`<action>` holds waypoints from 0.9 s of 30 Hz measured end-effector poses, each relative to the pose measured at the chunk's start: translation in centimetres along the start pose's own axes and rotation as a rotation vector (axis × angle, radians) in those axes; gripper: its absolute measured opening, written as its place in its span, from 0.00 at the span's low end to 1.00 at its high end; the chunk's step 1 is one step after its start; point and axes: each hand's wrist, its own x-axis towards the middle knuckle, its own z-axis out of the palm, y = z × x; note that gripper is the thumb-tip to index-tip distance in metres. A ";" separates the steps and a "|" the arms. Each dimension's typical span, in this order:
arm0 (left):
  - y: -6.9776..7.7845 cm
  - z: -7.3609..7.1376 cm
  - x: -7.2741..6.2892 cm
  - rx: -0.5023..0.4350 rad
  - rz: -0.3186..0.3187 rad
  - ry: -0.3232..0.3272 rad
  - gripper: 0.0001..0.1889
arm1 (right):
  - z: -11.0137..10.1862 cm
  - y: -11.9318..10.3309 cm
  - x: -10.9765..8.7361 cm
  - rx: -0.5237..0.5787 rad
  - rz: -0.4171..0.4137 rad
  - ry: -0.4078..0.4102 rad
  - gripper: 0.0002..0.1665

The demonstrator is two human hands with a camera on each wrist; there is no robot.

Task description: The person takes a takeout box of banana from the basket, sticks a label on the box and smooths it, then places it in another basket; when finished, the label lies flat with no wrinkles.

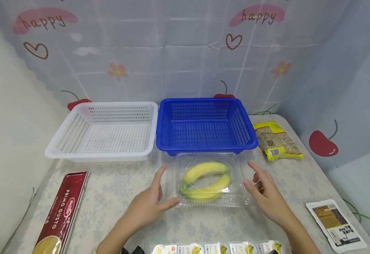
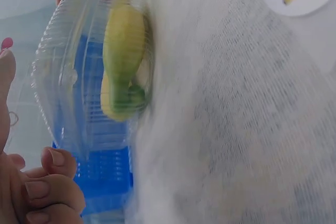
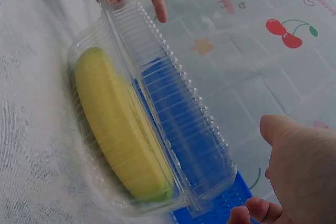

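Clear ribbed plastic forms the squarish box (image 1: pixel 238 176) around curved yellow-green bananas (image 1: pixel 205 171), on the near side of the perforated blue basket (image 1: pixel 204 145). The left hand (image 1: pixel 145 208) and right hand (image 1: pixel 267 195) flank it, thumbs and forefingers spread, grasping nothing.

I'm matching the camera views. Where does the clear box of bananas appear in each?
Head: the clear box is below the middle, just right of centre.
Left wrist: upper left.
Right wrist: slanting through the left and centre.
Shared landmark: the blue basket, visible in all three.
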 end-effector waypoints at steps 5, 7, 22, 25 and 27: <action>-0.4 -1.5 -1.7 -0.018 -0.025 0.026 0.53 | 0.3 -1.6 -0.7 0.045 -0.064 0.068 0.33; -0.6 -2.1 -2.3 -0.016 -0.020 0.032 0.52 | 0.6 -2.3 -1.0 0.088 -0.108 0.092 0.32; -4.1 -2.3 -5.9 0.011 0.129 -0.191 0.42 | 5.7 -6.5 -3.9 0.348 -0.388 -0.137 0.30; -4.8 -2.0 -6.3 0.025 0.137 -0.250 0.41 | 7.0 -7.0 -4.5 0.376 -0.463 -0.215 0.29; -5.1 -1.6 -6.6 0.028 0.134 -0.281 0.38 | 7.9 -7.0 -4.9 0.397 -0.532 -0.277 0.28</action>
